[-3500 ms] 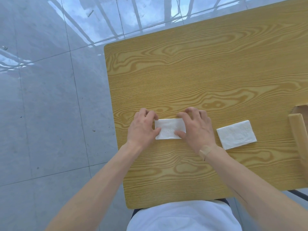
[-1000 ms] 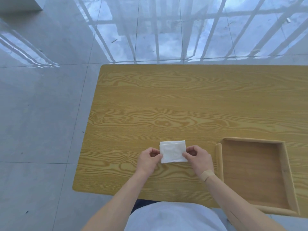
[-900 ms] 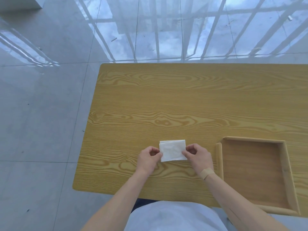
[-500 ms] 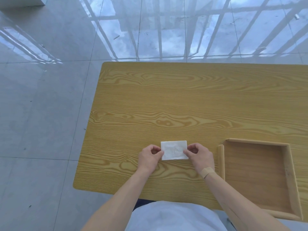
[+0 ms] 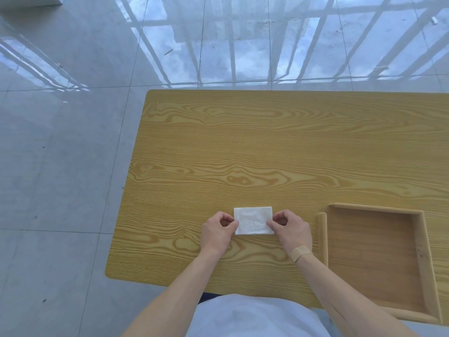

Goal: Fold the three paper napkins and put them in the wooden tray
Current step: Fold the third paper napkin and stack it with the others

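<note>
A small white folded paper napkin (image 5: 253, 220) lies near the front of the wooden table (image 5: 267, 152). My left hand (image 5: 218, 231) pinches its left edge between thumb and fingers. My right hand (image 5: 290, 230) pinches its right edge the same way. The wooden tray (image 5: 419, 249) stands to the right of my right hand, with nothing visible inside it. Only this one napkin is in view.
The table's left edge and front edge are close by, with grey tiled floor (image 5: 60, 166) beyond. My white shirt (image 5: 252, 317) fills the bottom of the view. A plaster sits on my right wrist (image 5: 300, 253).
The view has swung right since the oldest frame, where a second folded napkin lay to the right. Over the last second both hands have kept their pinch on the napkin, which now lies flatter.
</note>
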Demonstrator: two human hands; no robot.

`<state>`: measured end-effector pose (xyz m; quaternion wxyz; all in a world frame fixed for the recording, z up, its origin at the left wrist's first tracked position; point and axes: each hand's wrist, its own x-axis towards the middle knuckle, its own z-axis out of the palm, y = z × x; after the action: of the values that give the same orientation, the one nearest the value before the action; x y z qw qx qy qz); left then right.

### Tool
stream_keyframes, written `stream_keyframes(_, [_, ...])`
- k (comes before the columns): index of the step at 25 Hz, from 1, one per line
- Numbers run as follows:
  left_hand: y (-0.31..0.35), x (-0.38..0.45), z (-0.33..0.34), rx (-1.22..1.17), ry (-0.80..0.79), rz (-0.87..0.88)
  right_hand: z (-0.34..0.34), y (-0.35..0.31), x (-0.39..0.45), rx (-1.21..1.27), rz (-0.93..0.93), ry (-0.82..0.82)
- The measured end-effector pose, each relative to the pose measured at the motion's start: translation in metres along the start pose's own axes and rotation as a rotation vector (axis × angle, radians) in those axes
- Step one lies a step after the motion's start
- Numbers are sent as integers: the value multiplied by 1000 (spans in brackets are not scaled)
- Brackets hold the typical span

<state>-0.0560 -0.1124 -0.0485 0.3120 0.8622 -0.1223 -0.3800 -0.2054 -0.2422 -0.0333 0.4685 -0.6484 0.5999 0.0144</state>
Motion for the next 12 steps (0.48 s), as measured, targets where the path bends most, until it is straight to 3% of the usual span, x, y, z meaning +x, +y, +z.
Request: stream_keyframes(12, [4,3,-7,77,34,103,-2,2,6,-38,-62,4])
